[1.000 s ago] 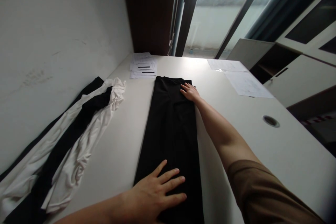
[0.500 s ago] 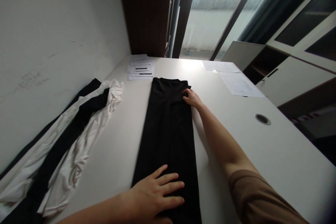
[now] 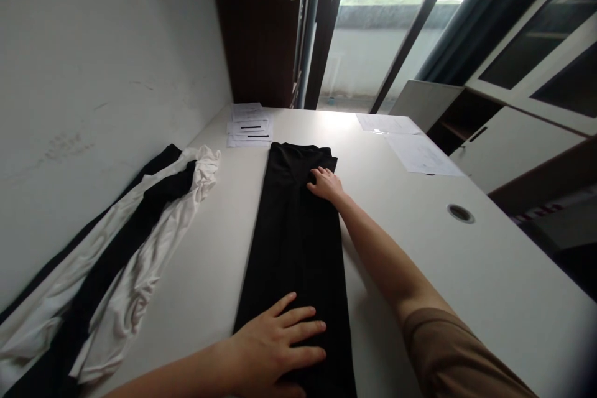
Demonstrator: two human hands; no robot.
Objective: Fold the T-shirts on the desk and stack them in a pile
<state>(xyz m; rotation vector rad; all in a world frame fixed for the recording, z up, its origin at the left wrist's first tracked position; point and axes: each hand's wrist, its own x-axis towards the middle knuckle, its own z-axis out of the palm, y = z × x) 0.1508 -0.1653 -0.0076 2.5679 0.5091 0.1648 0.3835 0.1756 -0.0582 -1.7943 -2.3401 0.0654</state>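
Observation:
A pair of black trousers (image 3: 298,242) lies lengthwise on the white table, folded narrow, with its waistband at the far end. Near the bottom of the view my left hand (image 3: 280,342) rests flat on the cloth, fingers spread. My right hand (image 3: 326,185) touches the trousers just below the waistband, by their right edge. Its fingers are bent, and a gap shows between thumb and fingertips. A small corner of cloth sticks out at the upper right of the waist.
White and black garments (image 3: 140,249) lie in a long heap along the wall on the left. Paper sheets (image 3: 249,127) sit at the far left of the table (image 3: 392,249), and more papers (image 3: 420,152) at the far right. A round cable hole (image 3: 461,213) is in the tabletop.
My right hand went from lying flat at the waist's right edge to bent fingers, then slid inward and slightly nearer. My left hand has stayed spread on the trousers.

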